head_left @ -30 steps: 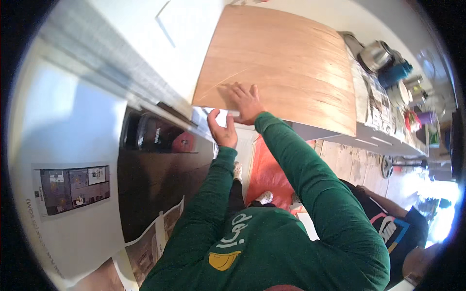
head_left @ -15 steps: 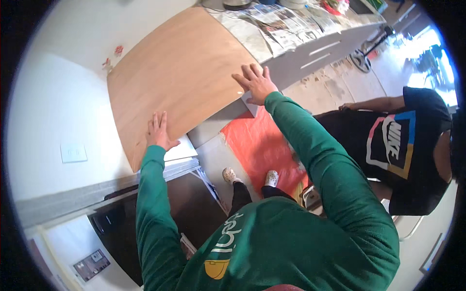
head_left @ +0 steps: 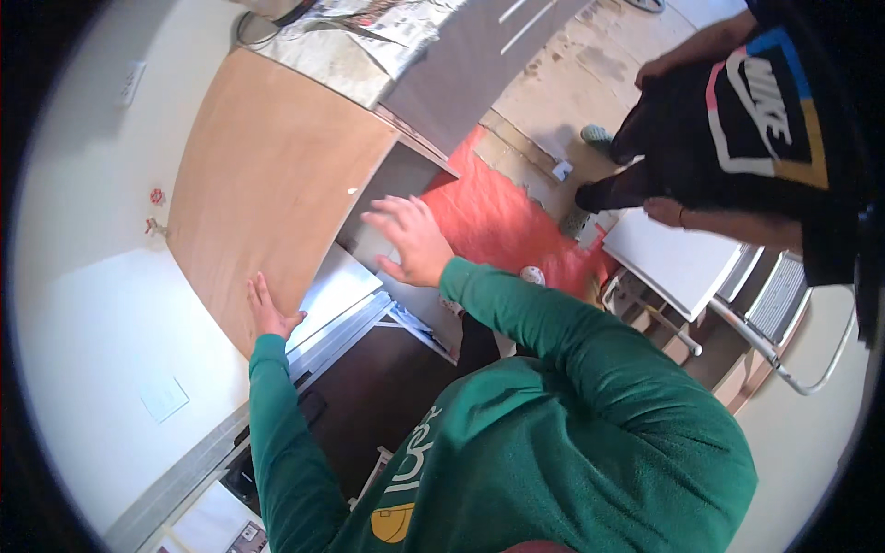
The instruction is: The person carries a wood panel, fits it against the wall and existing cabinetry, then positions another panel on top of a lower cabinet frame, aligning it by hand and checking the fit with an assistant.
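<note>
A large light-brown wooden panel (head_left: pixel 277 175) lies across the top of a base unit in the corner against the white wall. My left hand (head_left: pixel 267 309) rests on its near end, fingers stretched out and thumb apart, close to the edge. My right hand (head_left: pixel 410 240) is in the air off the panel's front edge, fingers spread with nothing in them. Beneath the panel the unit's grey interior (head_left: pixel 387 180) shows through its front. A white board (head_left: pixel 336 281) sits under the panel's near corner, beside my left hand.
Grey drawer fronts (head_left: pixel 470 69) and a newspaper-covered counter (head_left: pixel 369 55) adjoin the panel. Red sheeting (head_left: pixel 498 221) covers floor by my feet. At right stands a person in a black shirt (head_left: pixel 765 111), near a white panel (head_left: pixel 673 258) and a step ladder (head_left: pixel 774 300). Taps (head_left: pixel 155 226) project from the wall.
My right hand has come off the panel's front corner and moved back toward me. My left hand stays on the panel. The view has turned, bringing the step ladder and white panel into sight.
</note>
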Tool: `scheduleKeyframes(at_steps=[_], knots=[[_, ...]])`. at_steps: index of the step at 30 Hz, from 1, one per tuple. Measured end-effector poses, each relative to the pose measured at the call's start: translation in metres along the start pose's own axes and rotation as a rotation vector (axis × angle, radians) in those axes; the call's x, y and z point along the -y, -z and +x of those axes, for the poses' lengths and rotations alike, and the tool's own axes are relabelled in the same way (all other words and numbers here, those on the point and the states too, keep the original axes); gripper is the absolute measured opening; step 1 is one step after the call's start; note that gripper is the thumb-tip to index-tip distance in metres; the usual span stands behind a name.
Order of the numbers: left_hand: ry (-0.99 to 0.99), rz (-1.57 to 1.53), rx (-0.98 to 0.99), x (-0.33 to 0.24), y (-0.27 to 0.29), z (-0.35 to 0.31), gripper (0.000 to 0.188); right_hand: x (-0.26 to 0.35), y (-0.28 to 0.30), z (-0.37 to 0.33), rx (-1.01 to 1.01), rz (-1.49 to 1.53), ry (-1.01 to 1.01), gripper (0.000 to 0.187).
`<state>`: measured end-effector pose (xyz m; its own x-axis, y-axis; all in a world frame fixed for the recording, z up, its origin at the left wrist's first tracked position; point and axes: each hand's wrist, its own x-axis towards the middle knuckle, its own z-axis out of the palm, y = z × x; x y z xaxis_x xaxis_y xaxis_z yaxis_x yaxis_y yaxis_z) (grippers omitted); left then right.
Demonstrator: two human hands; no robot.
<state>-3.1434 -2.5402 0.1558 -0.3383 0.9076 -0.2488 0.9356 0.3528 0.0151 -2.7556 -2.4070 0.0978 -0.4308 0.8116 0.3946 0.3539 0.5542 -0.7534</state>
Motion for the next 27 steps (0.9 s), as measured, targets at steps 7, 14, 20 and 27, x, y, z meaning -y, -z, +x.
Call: scheduleKeyframes(at_steps=[7,14,20,27], knots=[[0.008,0.081,0.029,-0.011,0.006,-0.001,0.146,-0.108,-0.001,0.037,-0.407,0.247,-0.423,0.069],[0.057,0.159,0.073,-0.017,0.008,0.001,0.147,-0.125,-0.010,0.084,-0.285,0.363,-0.281,0.056],[0.035,0.122,0.071,-0.016,0.007,0.000,0.146,-0.121,-0.016,0.097,-0.239,0.247,-0.295,0.051],[0.015,0.095,0.063,-0.010,0.005,0.003,0.145,-0.127,-0.012,0.101,-0.248,0.185,-0.242,0.052]])
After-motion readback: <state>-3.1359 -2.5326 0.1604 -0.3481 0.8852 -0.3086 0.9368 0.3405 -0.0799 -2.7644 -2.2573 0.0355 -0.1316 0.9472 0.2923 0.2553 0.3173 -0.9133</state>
